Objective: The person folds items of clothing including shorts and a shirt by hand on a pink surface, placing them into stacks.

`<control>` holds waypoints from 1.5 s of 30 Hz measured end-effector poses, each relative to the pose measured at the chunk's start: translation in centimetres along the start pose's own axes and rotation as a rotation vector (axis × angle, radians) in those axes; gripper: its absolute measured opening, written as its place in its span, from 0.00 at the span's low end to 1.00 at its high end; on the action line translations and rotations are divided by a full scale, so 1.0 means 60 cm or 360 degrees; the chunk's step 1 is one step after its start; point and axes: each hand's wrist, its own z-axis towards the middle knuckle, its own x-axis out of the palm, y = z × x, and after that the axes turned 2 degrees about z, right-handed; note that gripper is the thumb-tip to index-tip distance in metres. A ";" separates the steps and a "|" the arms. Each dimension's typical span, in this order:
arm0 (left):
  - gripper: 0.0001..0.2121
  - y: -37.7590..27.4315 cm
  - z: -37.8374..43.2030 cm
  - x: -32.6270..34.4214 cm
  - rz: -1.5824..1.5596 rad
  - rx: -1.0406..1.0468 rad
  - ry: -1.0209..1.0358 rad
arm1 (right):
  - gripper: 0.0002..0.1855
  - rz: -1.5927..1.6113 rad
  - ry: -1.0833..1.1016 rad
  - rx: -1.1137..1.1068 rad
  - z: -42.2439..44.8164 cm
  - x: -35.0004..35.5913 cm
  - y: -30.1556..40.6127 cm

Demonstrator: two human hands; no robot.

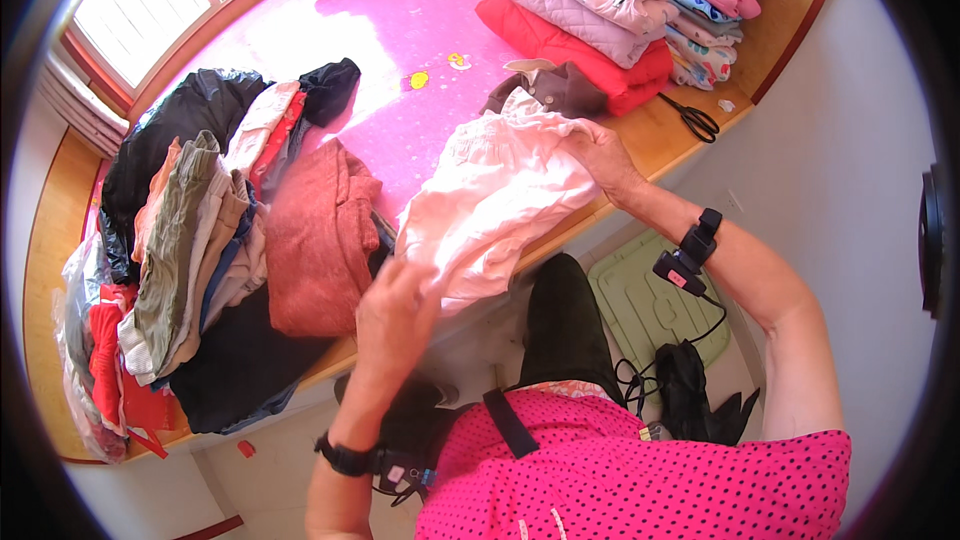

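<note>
A pale pink pair of trousers with a gathered waistband (495, 180) lies spread across the edge of the wooden ledge. My right hand (600, 157) grips its waist corner at the right. My left hand (397, 307) is at its lower left end, slightly blurred; whether the fingers hold the cloth cannot be told. A folded rust-red knitted garment (319, 255) lies just left of the trousers. Behind their waistband is a brown garment with buttons and a light collar (566, 90), next to a folded red padded garment (637, 75).
Folded clothes, among them a quilted lilac one (577, 19), are stacked at the back right. Black-handled scissors (697, 121) lie near the ledge's edge. Left are piled trousers (180, 240) and a black plastic bag (187, 112). A green plastic lid (660, 300) is below the ledge.
</note>
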 end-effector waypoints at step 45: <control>0.18 0.071 -0.043 0.090 0.0268 0.0443 -0.0183 | 0.20 -0.1179 0.0400 -0.0692 -0.100 -0.061 -0.070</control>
